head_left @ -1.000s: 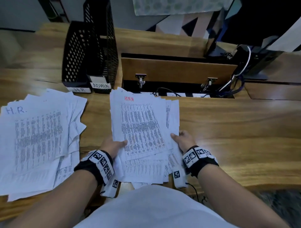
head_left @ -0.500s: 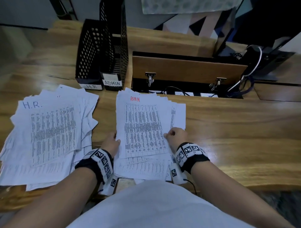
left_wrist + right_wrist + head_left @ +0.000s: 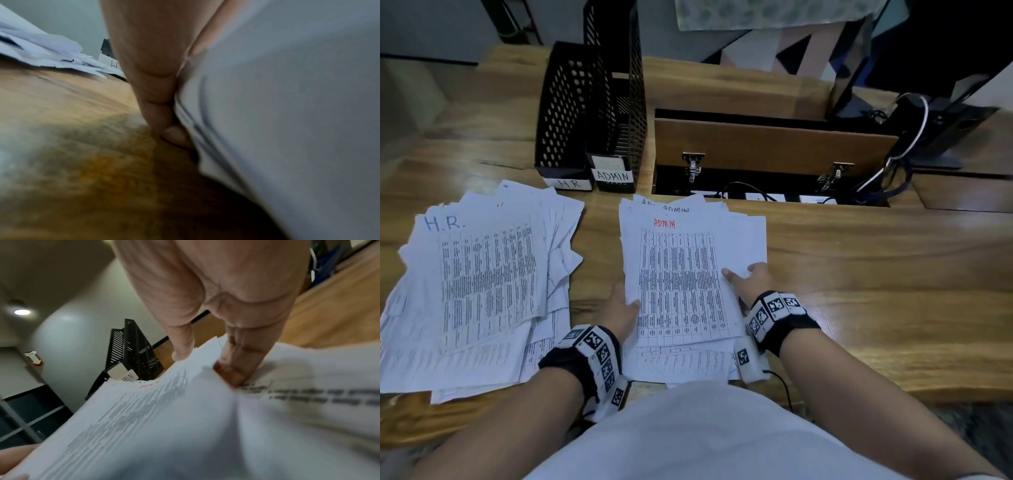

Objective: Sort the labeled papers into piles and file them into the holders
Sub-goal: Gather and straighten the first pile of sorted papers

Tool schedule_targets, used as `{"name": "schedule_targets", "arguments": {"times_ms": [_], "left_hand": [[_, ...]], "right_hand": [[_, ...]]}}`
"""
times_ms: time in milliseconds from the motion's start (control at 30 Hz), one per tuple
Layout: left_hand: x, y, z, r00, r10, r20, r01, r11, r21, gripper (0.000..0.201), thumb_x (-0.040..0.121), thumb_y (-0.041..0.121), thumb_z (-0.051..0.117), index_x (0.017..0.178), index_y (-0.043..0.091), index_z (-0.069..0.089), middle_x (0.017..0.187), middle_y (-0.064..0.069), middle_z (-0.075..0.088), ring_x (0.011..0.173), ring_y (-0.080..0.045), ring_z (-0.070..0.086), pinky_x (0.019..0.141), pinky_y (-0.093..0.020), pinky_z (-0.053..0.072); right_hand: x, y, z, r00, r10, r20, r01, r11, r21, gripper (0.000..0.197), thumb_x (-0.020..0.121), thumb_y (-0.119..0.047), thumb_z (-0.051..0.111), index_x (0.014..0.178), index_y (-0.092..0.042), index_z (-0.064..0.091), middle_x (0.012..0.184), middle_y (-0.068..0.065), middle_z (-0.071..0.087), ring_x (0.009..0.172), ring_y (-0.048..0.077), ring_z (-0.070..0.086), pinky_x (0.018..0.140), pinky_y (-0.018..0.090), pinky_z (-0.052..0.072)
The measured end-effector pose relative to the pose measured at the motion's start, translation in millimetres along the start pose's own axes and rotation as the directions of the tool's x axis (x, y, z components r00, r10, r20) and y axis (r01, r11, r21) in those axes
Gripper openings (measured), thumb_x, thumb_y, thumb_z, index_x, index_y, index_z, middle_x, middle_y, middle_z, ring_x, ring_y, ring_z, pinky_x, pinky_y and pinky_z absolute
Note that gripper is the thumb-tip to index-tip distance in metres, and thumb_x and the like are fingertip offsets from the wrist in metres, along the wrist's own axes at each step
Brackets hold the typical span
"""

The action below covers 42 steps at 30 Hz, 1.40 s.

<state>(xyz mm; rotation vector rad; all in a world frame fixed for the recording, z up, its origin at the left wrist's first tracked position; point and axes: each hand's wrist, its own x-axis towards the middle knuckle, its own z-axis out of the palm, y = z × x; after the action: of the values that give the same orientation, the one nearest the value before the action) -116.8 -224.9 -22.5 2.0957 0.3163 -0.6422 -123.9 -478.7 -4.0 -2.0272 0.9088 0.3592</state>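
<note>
The ADMIN pile point(image 3: 681, 281), printed sheets with a red heading, lies in the middle of the desk in front of me. My left hand point(image 3: 623, 305) grips its left edge, thumb on top and fingers point(image 3: 164, 113) curled under the sheets point(image 3: 287, 113). My right hand point(image 3: 751, 279) holds the right edge, thumb on the top sheet and fingers point(image 3: 232, 373) tucked among the papers point(image 3: 164, 418). The H.R. pile point(image 3: 479, 284) is spread loosely at the left. Two black mesh holders stand behind, labelled H.R point(image 3: 565, 113) and ADMIN point(image 3: 619, 113), and both look empty.
An open cable hatch point(image 3: 770, 150) with hinges and plugs lies in the wooden desk point(image 3: 876, 274) just beyond the ADMIN pile. Cables and a dark monitor stand point(image 3: 928, 130) occupy the back right. The desk's near edge runs under my forearms.
Both hands have slid forward along the sides of the ADMIN pile and pressed inward, drawing its loose right-hand sheets closer together. The H.R. pile has not moved.
</note>
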Motion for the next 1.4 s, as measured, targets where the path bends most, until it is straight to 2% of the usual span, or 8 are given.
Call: {"name": "schedule_targets", "arguments": {"times_ms": [300,433,800,900,1000,1167,1300,1400], "left_hand": [[6.0,10.8,-11.3,0.992,-0.053,0.119,0.069,0.988,-0.139,0.06,0.086,0.024,0.069,0.137,0.01,0.039,0.132,-0.008,0.056,0.115,-0.026,0.057,0.102,-0.042,0.045],[14.8,28.8,-13.7,1.0,-0.022,-0.003,0.021,0.99,-0.142,0.048,0.084,0.025,0.072,0.127,0.011,0.054,0.126,-0.005,0.061,0.111,-0.027,0.06,0.097,-0.039,0.047],[-15.6,70.8,17.8,0.983,-0.084,0.161,0.116,0.972,-0.203,0.046,0.087,0.024,0.068,0.125,0.006,0.049,0.111,-0.006,0.059,0.11,-0.026,0.054,0.091,-0.032,0.04],[-13.6,69.4,10.2,0.993,0.002,0.121,0.035,0.952,-0.304,0.039,0.071,0.032,0.08,0.092,0.01,0.055,0.085,-0.001,0.061,0.09,-0.02,0.06,0.085,-0.03,0.046],[-22.3,81.8,-2.8,0.981,0.164,0.102,-0.096,0.871,-0.481,0.043,0.062,0.022,0.086,0.099,0.012,0.067,0.1,-0.008,0.074,0.1,-0.025,0.068,0.099,-0.045,0.048],[-39.7,124.5,-24.9,0.884,0.467,-0.021,-0.392,0.715,-0.579,0.051,0.078,-0.001,0.072,0.116,0.03,0.058,0.116,0.013,0.067,0.107,-0.003,0.063,0.084,-0.018,0.053],[-45.8,136.1,-31.9,0.843,0.508,-0.178,-0.51,0.648,-0.566,0.062,0.071,0.022,0.082,0.127,0.02,0.054,0.119,0.002,0.068,0.114,-0.01,0.062,0.095,-0.033,0.05],[-48.0,127.5,-33.5,0.864,0.464,-0.195,-0.471,0.611,-0.636,0.06,0.067,0.015,0.083,0.121,0.015,0.059,0.118,-0.002,0.069,0.115,-0.018,0.062,0.1,-0.046,0.048]], "right_hand": [[25.8,2.7,-2.7,0.995,-0.017,-0.093,0.016,1.0,-0.017,0.022,0.081,-0.026,0.073,0.097,-0.015,0.064,0.112,0.015,0.065,0.102,0.033,0.061,0.09,0.045,0.053],[30.6,6.2,-12.7,0.972,0.053,-0.228,-0.098,0.977,-0.19,0.072,0.065,-0.048,0.083,0.121,-0.017,0.05,0.128,0.011,0.045,0.122,0.032,0.044,0.097,0.045,0.043],[34.5,5.4,-21.3,0.989,0.011,0.147,-0.052,0.959,0.278,0.058,0.068,-0.02,0.086,0.119,-0.011,0.06,0.114,0.006,0.069,0.106,0.028,0.065,0.095,0.047,0.052],[32.9,11.6,-41.1,0.969,-0.038,0.244,-0.054,0.93,0.363,0.082,0.05,-0.029,0.093,0.123,-0.015,0.059,0.117,0.006,0.069,0.109,0.026,0.064,0.098,0.047,0.049],[19.0,3.2,-60.1,0.941,-0.128,0.314,-0.062,0.846,0.529,0.072,0.05,-0.019,0.095,0.115,-0.012,0.066,0.111,0.012,0.072,0.105,0.033,0.067,0.097,0.054,0.048],[-20.0,-40.1,-87.2,0.94,-0.336,0.059,0.199,0.681,0.705,0.037,0.07,0.003,0.078,0.103,-0.008,0.065,0.089,-0.002,0.076,0.082,0.01,0.073,0.082,0.03,0.059],[-32.6,-53.0,-85.0,0.928,-0.362,-0.082,0.323,0.678,0.661,0.073,0.056,-0.02,0.092,0.118,-0.009,0.056,0.107,0.002,0.072,0.1,0.019,0.068,0.094,0.039,0.052],[-32.8,-46.9,-86.5,0.912,-0.372,-0.171,0.378,0.604,0.702,0.06,0.06,0.003,0.086,0.115,-0.003,0.062,0.106,0.007,0.073,0.1,0.02,0.07,0.09,0.037,0.055]]}}
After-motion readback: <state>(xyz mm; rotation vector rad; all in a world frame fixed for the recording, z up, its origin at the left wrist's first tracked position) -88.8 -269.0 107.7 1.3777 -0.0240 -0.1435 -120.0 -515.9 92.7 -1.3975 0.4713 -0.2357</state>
